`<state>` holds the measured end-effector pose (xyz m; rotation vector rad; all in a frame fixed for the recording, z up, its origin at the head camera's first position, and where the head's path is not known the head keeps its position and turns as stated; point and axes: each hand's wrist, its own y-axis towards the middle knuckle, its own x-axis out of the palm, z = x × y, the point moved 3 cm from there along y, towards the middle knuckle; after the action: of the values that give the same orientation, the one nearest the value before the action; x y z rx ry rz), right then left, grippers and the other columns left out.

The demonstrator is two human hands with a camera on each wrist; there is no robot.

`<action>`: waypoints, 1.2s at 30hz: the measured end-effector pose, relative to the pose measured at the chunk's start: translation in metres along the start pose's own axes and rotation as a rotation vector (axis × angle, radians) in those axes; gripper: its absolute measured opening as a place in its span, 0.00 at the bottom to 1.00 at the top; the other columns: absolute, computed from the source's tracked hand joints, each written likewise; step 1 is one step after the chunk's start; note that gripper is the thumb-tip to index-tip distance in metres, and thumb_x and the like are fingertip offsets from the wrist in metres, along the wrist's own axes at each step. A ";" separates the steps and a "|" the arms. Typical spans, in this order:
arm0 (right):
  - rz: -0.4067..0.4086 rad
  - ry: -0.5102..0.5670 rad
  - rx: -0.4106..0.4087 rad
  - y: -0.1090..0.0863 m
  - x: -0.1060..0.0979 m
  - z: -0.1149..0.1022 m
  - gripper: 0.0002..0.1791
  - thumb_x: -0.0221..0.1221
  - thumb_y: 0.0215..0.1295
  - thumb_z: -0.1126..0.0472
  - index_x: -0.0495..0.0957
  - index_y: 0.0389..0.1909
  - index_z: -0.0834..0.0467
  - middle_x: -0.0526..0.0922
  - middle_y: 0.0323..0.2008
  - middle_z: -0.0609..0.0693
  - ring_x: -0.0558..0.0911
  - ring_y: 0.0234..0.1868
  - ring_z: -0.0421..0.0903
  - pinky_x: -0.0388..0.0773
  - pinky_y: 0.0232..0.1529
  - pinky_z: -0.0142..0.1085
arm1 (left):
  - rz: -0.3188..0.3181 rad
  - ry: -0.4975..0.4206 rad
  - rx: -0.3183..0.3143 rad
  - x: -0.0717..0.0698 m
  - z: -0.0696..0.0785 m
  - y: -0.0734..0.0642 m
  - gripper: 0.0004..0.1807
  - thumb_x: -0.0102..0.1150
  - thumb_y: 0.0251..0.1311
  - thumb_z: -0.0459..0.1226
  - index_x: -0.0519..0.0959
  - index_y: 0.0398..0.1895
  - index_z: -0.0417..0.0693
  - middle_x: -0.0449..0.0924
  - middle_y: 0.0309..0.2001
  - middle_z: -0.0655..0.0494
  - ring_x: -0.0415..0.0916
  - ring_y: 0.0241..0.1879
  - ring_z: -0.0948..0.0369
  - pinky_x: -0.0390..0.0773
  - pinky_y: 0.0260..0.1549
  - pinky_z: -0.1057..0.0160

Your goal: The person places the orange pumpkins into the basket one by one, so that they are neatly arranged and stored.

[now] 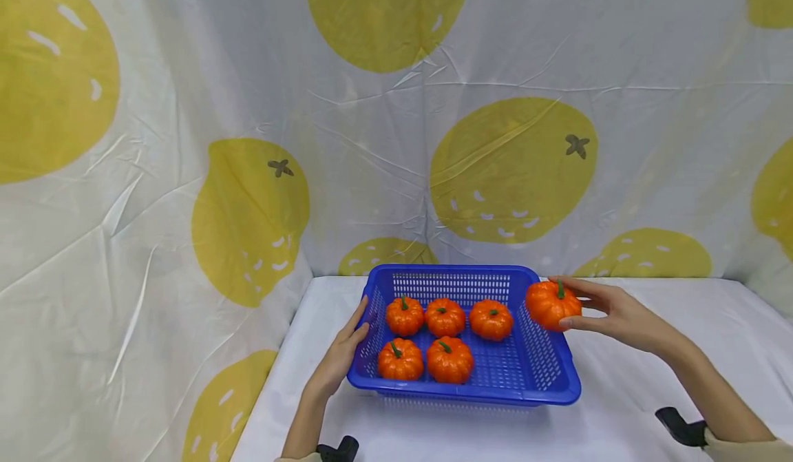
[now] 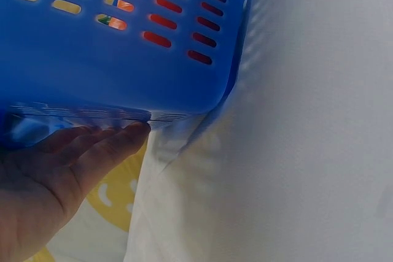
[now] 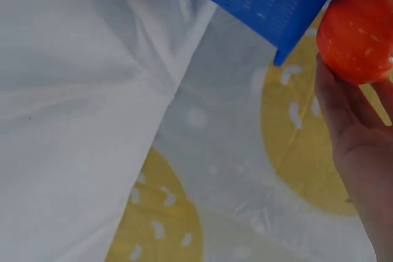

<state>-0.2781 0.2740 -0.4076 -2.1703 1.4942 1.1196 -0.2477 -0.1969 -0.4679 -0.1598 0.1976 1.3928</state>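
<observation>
A blue plastic basket (image 1: 471, 393) with slotted walls holds several small orange pumpkins: three in the back row, two in front, such as the front-left pumpkin (image 1: 400, 360). My left hand (image 1: 337, 359) rests against the basket's left side, its fingers fairly straight along the rim; in the left wrist view the left hand (image 2: 80, 164) touches the edge. Over the right rim, my right hand (image 1: 626, 317) grips another orange pumpkin (image 1: 550, 305) with a green stem, thumb below and fingers behind. The right wrist view shows this pumpkin (image 3: 359, 26) beside the basket's corner.
The basket sits on a table with a white cover (image 1: 657, 352). A white curtain with yellow lemon prints (image 1: 372, 138) hangs behind the table and along its left side. Black straps (image 1: 680, 426) circle the wrists.
</observation>
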 end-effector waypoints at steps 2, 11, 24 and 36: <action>-0.031 0.022 -0.024 0.007 0.007 -0.006 0.39 0.70 0.65 0.57 0.68 0.75 0.61 0.74 0.69 0.68 0.79 0.61 0.70 0.85 0.49 0.28 | -0.002 0.002 0.000 0.000 0.000 0.000 0.31 0.37 0.83 0.42 0.50 0.85 0.58 0.44 0.85 0.46 0.37 0.84 0.40 0.36 0.79 0.34; -0.255 0.053 -0.085 0.033 0.038 -0.028 0.38 0.71 0.64 0.51 0.71 0.73 0.59 0.76 0.68 0.65 0.80 0.64 0.68 0.82 0.60 0.56 | -0.005 -0.003 0.002 0.001 0.000 0.002 0.31 0.36 0.83 0.43 0.49 0.85 0.59 0.43 0.85 0.47 0.37 0.84 0.41 0.36 0.80 0.35; -0.419 -0.127 -0.100 0.044 0.080 -0.056 0.37 0.74 0.58 0.44 0.80 0.64 0.60 0.85 0.61 0.56 0.81 0.63 0.60 0.76 0.64 0.62 | 0.004 0.008 -0.010 -0.001 -0.001 0.000 0.31 0.36 0.83 0.43 0.49 0.85 0.60 0.44 0.85 0.47 0.37 0.84 0.40 0.37 0.79 0.34; -0.397 -0.152 -0.083 0.041 0.098 -0.053 0.37 0.75 0.57 0.47 0.79 0.63 0.63 0.85 0.59 0.60 0.82 0.59 0.61 0.76 0.63 0.63 | 0.001 -0.010 -0.010 -0.001 -0.002 -0.001 0.31 0.37 0.83 0.44 0.49 0.85 0.60 0.43 0.85 0.46 0.37 0.84 0.40 0.37 0.79 0.34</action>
<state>-0.2750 0.1589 -0.4355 -2.2444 0.9137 1.1858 -0.2471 -0.1981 -0.4694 -0.1616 0.1826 1.3954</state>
